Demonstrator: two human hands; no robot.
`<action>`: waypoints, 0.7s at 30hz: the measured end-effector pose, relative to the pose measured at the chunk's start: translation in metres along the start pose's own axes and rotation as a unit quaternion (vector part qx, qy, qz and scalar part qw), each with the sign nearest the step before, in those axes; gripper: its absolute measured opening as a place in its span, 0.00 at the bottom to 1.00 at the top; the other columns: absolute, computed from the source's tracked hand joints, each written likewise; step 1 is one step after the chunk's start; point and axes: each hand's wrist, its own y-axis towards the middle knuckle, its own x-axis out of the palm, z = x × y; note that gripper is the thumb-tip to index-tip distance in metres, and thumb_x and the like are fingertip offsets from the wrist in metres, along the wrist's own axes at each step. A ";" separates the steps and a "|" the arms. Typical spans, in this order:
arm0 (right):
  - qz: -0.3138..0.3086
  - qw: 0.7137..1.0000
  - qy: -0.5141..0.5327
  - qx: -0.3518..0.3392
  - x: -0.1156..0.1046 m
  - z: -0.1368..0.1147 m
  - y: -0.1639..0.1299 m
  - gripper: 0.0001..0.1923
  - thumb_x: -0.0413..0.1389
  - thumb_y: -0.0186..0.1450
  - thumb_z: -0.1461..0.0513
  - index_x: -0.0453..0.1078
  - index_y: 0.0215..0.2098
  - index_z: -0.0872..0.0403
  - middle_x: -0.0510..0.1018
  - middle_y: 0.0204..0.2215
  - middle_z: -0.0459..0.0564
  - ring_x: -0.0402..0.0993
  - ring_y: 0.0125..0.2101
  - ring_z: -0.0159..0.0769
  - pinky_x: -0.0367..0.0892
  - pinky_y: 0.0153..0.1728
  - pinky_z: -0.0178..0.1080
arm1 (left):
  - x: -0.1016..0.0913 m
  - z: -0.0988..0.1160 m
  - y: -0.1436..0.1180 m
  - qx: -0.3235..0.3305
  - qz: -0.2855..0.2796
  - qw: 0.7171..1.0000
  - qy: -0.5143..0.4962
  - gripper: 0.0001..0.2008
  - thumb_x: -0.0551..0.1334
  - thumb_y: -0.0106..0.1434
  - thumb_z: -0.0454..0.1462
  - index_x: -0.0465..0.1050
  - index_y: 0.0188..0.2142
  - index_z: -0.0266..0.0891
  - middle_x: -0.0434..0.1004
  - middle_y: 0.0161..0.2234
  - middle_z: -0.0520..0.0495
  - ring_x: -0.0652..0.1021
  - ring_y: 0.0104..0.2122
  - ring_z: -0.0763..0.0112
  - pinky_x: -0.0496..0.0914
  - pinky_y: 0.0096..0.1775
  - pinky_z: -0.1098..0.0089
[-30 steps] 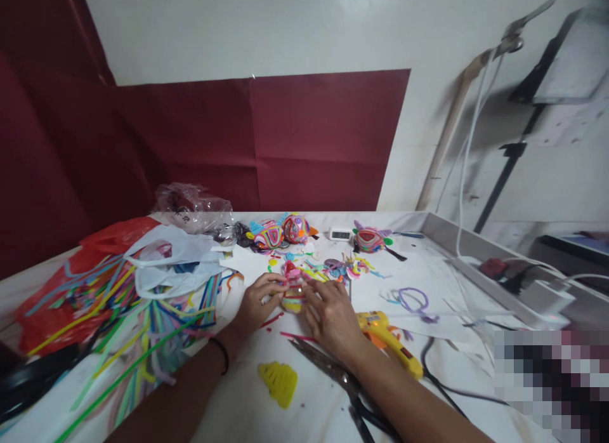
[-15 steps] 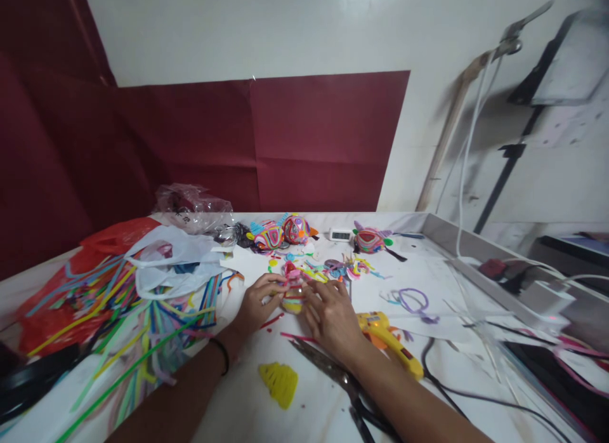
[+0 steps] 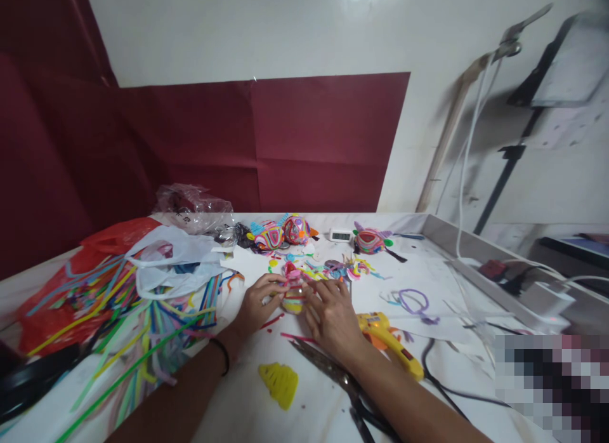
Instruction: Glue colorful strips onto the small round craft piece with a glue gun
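Yellow and red striped, one small rounded piece (image 3: 292, 305) sits pinched between your left hand (image 3: 259, 301) and right hand (image 3: 332, 311), both closed narrow around it; three multicoloured striped figures (image 3: 370, 240) behind, one yellow glue gun (image 3: 398, 353) and one pair of black-handled scissors (image 3: 343, 379) near your right.

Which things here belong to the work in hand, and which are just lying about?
Likely in the work: left hand, right hand, small striped piece at their fingertips; probably scissors, yellow glue gun, coloured strips.

Seemingly lying about: white digital display, clear plastic bag, white charger.
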 end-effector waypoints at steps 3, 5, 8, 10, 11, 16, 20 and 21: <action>-0.004 1.000 0.002 -0.001 0.001 0.000 -0.001 0.17 0.51 0.64 0.64 0.70 0.51 0.57 0.76 0.46 0.57 0.66 0.45 0.46 0.55 0.49 0.50 | 0.001 0.000 0.000 0.001 0.002 1.000 -0.003 0.07 0.60 0.61 0.31 0.77 0.36 0.40 0.76 0.41 0.43 0.77 0.43 0.66 0.73 0.45 0.65; -0.004 1.000 0.002 -0.002 0.001 0.001 -0.001 0.17 0.51 0.64 0.65 0.69 0.51 0.57 0.76 0.46 0.57 0.67 0.46 0.46 0.55 0.50 0.51 | 0.001 0.000 0.000 0.000 0.002 1.000 -0.003 0.07 0.60 0.61 0.31 0.77 0.36 0.40 0.76 0.41 0.43 0.77 0.43 0.66 0.72 0.45 0.65; -0.002 1.000 0.004 -0.005 0.002 0.001 -0.002 0.18 0.50 0.65 0.64 0.69 0.51 0.58 0.75 0.46 0.57 0.68 0.45 0.45 0.55 0.50 0.51 | 0.001 0.000 0.000 -0.001 0.002 1.000 -0.001 0.07 0.61 0.61 0.31 0.77 0.36 0.40 0.76 0.41 0.43 0.77 0.43 0.66 0.72 0.46 0.65; -0.001 1.000 0.004 -0.006 0.002 0.001 -0.002 0.17 0.50 0.65 0.64 0.69 0.51 0.58 0.75 0.46 0.58 0.68 0.46 0.45 0.55 0.50 0.50 | 0.000 0.000 0.000 0.000 0.002 1.000 -0.003 0.06 0.61 0.61 0.31 0.77 0.36 0.40 0.76 0.41 0.43 0.77 0.43 0.66 0.72 0.46 0.65; -0.001 1.000 0.003 -0.006 0.002 0.001 -0.002 0.17 0.49 0.65 0.64 0.69 0.51 0.58 0.75 0.46 0.58 0.68 0.46 0.45 0.55 0.50 0.50 | 0.000 0.000 -0.001 0.000 0.002 1.000 -0.004 0.06 0.61 0.61 0.32 0.77 0.36 0.40 0.76 0.41 0.43 0.77 0.43 0.66 0.72 0.46 0.65; -0.004 1.000 0.003 -0.007 0.003 0.001 -0.001 0.17 0.50 0.65 0.65 0.69 0.51 0.58 0.76 0.45 0.58 0.69 0.45 0.44 0.56 0.50 0.50 | 0.000 0.000 0.000 -0.001 0.000 1.000 -0.002 0.07 0.60 0.62 0.32 0.77 0.37 0.40 0.76 0.42 0.42 0.77 0.43 0.65 0.72 0.45 0.65; 0.001 1.000 -0.001 -0.006 0.003 0.001 -0.001 0.16 0.50 0.65 0.64 0.70 0.50 0.57 0.76 0.45 0.58 0.69 0.45 0.44 0.56 0.49 0.49 | 0.000 0.000 0.000 -0.003 0.003 1.000 -0.004 0.07 0.60 0.62 0.32 0.77 0.36 0.40 0.77 0.41 0.42 0.77 0.43 0.65 0.72 0.45 0.64; 0.001 1.000 -0.004 -0.006 0.003 0.001 -0.001 0.16 0.50 0.65 0.64 0.70 0.50 0.57 0.76 0.46 0.58 0.69 0.45 0.44 0.56 0.49 0.49 | 0.000 0.000 0.000 -0.004 0.002 1.000 -0.005 0.07 0.60 0.62 0.32 0.77 0.36 0.41 0.77 0.41 0.42 0.77 0.43 0.65 0.73 0.45 0.64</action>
